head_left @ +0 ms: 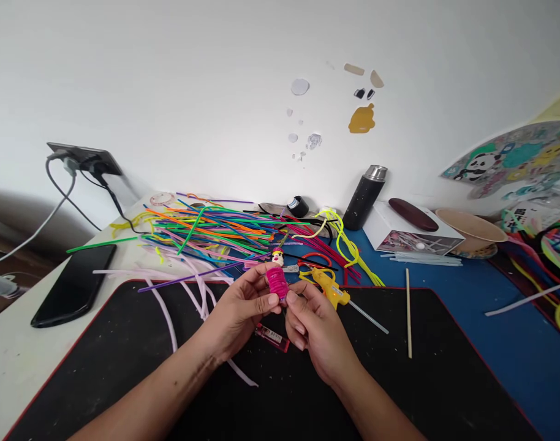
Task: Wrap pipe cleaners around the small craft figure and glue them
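Note:
Above the black mat (363,380), my left hand (236,309) is closed on a small pipe-cleaner figure (277,283). Its body is coiled in bright pink, with a pale head and a red and yellow top. My right hand (317,321) pinches the lower end of the same figure; exactly what its fingertips grip is too small to make out. Beneath the hands lies a pinkish-red see-through item with a label (273,338), partly covered. Just beyond the right hand rests a yellow glue gun (330,286) with a clear glue stick (368,316) reaching out behind it.
Many coloured pipe cleaners (211,226) are heaped at the back. A phone (75,285) lies left, near a power strip (84,158) with cables. To the right are a wooden stick (408,312), a black flask (366,197), a white box (381,214) and a bowl (473,228).

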A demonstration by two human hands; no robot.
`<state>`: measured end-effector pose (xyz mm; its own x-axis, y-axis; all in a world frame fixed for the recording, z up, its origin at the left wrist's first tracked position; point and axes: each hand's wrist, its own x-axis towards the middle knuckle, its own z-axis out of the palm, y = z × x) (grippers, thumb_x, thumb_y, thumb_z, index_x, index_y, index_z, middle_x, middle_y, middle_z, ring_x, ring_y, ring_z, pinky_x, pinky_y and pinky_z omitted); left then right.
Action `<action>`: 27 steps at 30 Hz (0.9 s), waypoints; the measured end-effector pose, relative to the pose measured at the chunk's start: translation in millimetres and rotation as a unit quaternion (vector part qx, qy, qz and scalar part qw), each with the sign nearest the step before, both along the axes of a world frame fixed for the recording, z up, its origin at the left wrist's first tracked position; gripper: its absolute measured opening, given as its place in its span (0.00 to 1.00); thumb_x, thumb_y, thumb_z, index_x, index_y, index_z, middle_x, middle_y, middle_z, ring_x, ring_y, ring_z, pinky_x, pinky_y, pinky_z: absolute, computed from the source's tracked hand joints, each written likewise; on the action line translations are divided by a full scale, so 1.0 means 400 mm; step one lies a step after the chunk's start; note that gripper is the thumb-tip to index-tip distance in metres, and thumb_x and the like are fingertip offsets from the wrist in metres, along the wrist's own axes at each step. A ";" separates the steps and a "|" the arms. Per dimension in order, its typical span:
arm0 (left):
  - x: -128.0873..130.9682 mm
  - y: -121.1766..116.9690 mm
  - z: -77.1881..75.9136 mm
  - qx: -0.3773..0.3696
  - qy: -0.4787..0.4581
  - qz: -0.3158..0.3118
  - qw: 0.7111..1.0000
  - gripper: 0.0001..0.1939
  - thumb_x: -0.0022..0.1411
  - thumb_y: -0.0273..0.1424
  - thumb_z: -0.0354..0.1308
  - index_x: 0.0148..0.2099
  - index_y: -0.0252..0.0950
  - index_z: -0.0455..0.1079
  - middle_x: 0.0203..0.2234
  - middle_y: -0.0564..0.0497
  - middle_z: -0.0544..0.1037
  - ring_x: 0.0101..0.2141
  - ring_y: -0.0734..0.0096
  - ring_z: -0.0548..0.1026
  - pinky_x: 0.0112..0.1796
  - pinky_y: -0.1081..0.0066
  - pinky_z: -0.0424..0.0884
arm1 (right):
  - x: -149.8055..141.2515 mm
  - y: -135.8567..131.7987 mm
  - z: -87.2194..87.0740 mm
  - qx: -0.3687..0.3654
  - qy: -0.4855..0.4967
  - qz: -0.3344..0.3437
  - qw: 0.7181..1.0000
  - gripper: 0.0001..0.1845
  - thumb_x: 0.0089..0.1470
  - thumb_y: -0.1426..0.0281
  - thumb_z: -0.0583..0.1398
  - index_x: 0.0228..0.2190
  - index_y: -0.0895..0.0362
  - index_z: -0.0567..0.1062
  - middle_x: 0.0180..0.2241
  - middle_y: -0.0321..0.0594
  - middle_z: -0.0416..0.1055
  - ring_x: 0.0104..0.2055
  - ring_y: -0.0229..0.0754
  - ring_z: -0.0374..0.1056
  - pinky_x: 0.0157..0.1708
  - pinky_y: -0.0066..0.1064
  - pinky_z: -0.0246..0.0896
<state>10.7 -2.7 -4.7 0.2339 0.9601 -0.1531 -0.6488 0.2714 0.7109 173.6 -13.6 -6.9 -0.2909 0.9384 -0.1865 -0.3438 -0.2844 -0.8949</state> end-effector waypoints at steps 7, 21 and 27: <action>-0.001 -0.003 -0.001 0.012 0.012 0.007 1.000 0.28 0.45 0.28 0.84 0.50 0.37 0.83 0.36 0.50 0.82 0.34 0.72 0.77 0.33 0.76 0.78 | 0.001 -0.001 -0.004 0.006 -0.009 -0.002 1.000 0.24 0.59 0.49 0.70 0.34 0.55 0.70 0.17 0.21 0.58 0.14 0.26 0.50 0.16 0.22 0.40; 0.000 -0.002 0.003 0.022 0.029 0.020 0.999 0.26 0.46 0.27 0.83 0.49 0.36 0.83 0.36 0.50 0.81 0.34 0.71 0.77 0.32 0.76 0.76 | 0.001 -0.001 0.005 0.000 -0.020 -0.002 1.000 0.25 0.57 0.48 0.71 0.36 0.55 0.71 0.16 0.20 0.58 0.13 0.27 0.50 0.16 0.22 0.40; 0.001 -0.001 0.005 0.008 0.013 0.009 1.000 0.25 0.46 0.24 0.82 0.47 0.37 0.82 0.36 0.51 0.82 0.33 0.73 0.78 0.31 0.78 0.76 | 0.001 -0.002 0.005 0.002 -0.015 0.002 1.000 0.24 0.58 0.50 0.71 0.36 0.55 0.70 0.17 0.20 0.58 0.13 0.27 0.50 0.16 0.22 0.41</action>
<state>11.0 -3.1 -2.8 0.2134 0.9665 -0.1425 -0.6345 0.2480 0.7320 174.0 -14.6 -4.7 -0.2885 0.9379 -0.1926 -0.3149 -0.2829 -0.9060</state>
